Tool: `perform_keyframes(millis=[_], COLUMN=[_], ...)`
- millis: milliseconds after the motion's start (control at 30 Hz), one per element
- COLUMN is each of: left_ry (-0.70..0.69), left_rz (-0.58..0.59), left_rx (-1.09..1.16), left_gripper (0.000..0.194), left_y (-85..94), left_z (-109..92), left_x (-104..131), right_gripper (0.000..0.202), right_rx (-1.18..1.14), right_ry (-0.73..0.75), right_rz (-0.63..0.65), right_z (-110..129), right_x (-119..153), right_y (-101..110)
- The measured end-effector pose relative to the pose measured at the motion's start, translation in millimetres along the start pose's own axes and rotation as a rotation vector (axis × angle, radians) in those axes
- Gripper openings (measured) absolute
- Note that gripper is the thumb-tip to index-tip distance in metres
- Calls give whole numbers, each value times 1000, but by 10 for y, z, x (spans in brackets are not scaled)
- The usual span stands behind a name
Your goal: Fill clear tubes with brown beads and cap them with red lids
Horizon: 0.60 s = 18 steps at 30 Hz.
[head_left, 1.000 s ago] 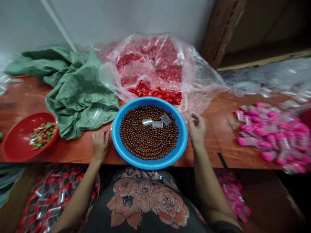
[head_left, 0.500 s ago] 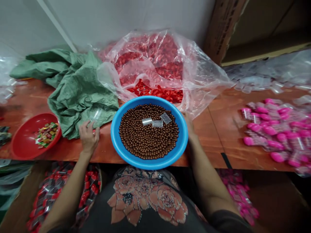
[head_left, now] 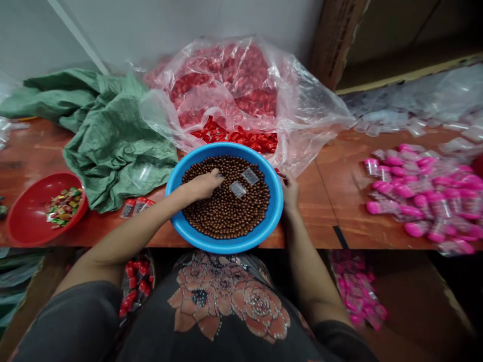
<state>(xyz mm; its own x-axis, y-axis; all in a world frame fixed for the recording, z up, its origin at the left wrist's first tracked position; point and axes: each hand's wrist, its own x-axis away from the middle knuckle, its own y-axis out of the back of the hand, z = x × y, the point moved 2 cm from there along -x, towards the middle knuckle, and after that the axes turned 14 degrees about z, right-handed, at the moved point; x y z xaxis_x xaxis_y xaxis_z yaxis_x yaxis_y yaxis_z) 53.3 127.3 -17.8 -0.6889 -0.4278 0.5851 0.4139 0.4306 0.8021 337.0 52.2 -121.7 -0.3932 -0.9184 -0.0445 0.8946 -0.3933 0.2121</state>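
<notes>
My left hand (head_left: 206, 185) reaches over the blue basin (head_left: 224, 246), its fingers closed at a small clear plastic tube that they mostly hide. Dark brown round beads (head_left: 226, 221) fill the basin, and two more clear tubes (head_left: 238, 189) lie on top of them. Beside the basin's right rim is my right hand (head_left: 290, 193), its fingers pinched together with a bit of red, seemingly a red cap (head_left: 277, 171), at the tips. Behind the basin, red caps (head_left: 241, 137) spill from a large clear plastic bag (head_left: 302, 115).
On the left are a red bowl (head_left: 26, 216) with wrapped pieces, a crumpled green sack (head_left: 113, 146) and several red-capped tubes (head_left: 138, 206). Pink-capped tubes (head_left: 426, 191) are heaped on the right, with clear tubes (head_left: 407, 123) behind. Boxes of capped tubes stand below the table edge.
My left hand has moved right, from the table by the green sack into the basin, and closed at one clear tube. Red-capped tubes now show where it was. My right hand stays by the rim.
</notes>
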Motion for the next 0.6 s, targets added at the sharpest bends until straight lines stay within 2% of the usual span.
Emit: perform_keyframes(millis=[67, 200, 300, 367, 467, 600], left_ry=[79, 117, 82, -3, -139, -161], left_rz=[42, 65, 45, 43, 87, 97], left_rx=[75, 94, 60, 75, 131, 170], left_gripper=[41, 32, 41, 48, 42, 33], left_y=[-64, -186, -258, -301, -359, -369], left_z=[24, -10, -49, -67, -75, -85], left_x=[101, 224, 226, 209, 178, 122], right_gripper=[34, 29, 22, 17, 16, 25], right_rx=[-50, -166, -323, -438, -559, -603], right_ry=[1, 29, 76, 84, 98, 164], right_rz=[-94, -272, -380, -382, -344, -275], right_z=[-11, 90, 292, 446, 644, 823], right_x=[51, 185, 344, 463, 630, 789], right_y=[46, 104, 124, 134, 167, 225])
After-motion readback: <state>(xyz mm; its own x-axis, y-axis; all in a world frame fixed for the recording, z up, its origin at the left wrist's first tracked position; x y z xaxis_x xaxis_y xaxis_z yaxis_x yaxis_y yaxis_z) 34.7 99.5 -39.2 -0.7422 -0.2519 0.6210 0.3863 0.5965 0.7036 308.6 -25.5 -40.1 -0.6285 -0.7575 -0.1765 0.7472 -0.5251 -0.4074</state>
